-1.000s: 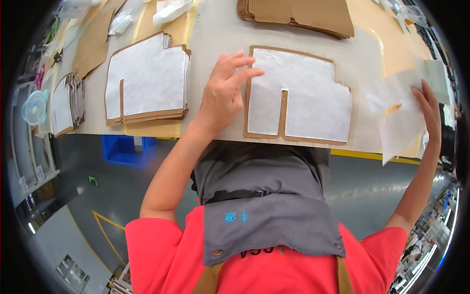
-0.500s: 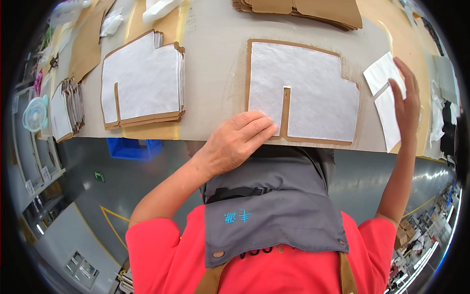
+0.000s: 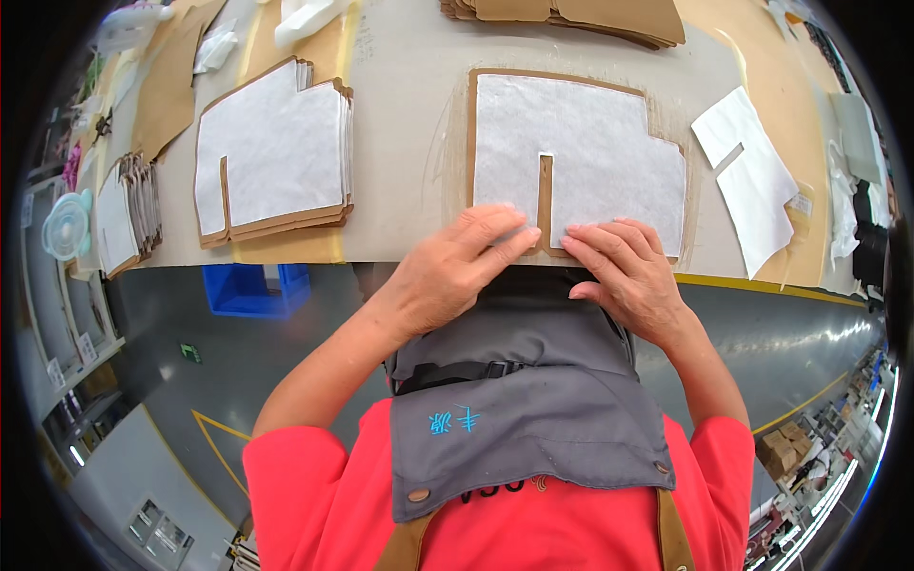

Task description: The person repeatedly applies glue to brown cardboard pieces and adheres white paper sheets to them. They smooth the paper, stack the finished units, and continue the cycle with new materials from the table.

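Note:
In front of me on the table lies a brown panel (image 3: 546, 205) with a slot in its near edge. A white sheet (image 3: 605, 128) of similar outline covers it, leaving a narrow brown border and the slot bare. My left hand (image 3: 457, 271) rests its fingers flat on the sheet's near edge, left of the slot. On the other side of the slot, my right hand (image 3: 624, 271) has its fingertips laid along the same edge, thumb apart below. Neither hand grips anything. Farther right is a loose white piece (image 3: 762, 205) with a slit, partly folded or creased.
To the left stands a stack of white-faced brown panels (image 3: 271, 143), with smaller pieces (image 3: 129, 214) stacked beyond it. More brown panels (image 3: 581, 14) lie at the far edge of view. A blue crate (image 3: 252, 293) sits below the table's front edge.
My right hand has left the loose white piece at the right and come to the near edge of the sheet. My left hand stays in place on the sheet.

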The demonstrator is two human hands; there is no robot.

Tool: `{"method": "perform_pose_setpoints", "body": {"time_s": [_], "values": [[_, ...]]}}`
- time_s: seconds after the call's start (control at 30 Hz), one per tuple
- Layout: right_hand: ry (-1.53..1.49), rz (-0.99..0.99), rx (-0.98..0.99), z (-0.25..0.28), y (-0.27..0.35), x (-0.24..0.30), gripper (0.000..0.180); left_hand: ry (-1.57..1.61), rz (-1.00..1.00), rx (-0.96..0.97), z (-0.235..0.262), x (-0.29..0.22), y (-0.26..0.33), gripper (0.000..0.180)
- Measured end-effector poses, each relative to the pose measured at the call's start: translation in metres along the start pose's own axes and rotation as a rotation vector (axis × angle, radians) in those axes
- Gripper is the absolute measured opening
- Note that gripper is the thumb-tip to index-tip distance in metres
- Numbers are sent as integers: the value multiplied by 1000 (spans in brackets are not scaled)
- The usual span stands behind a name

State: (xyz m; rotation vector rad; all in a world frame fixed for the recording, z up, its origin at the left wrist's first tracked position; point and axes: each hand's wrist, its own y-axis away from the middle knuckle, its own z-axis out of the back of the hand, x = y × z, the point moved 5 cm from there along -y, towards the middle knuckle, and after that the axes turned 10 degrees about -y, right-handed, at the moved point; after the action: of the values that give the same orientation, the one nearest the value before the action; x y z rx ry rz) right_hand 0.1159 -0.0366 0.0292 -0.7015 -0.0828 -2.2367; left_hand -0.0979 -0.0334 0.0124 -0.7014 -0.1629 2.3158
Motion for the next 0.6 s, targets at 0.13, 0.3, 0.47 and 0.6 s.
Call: {"method": "perform_pose_setpoints", "body": {"time_s": [0.13,0.3,0.47,0.6], "values": [[39,-21,-3,-1,2,0,53,-107,4,-20,6,3,11,42],[56,-13,-19,-3,3,2,53,-103,-4,1,-6,-8,11,45],[65,-5,-46,-6,4,1,53,-129,-19,-18,-11,-15,10,48],[65,-17,-45,-6,6,4,56,-78,3,2,-7,-17,9,49]]}}
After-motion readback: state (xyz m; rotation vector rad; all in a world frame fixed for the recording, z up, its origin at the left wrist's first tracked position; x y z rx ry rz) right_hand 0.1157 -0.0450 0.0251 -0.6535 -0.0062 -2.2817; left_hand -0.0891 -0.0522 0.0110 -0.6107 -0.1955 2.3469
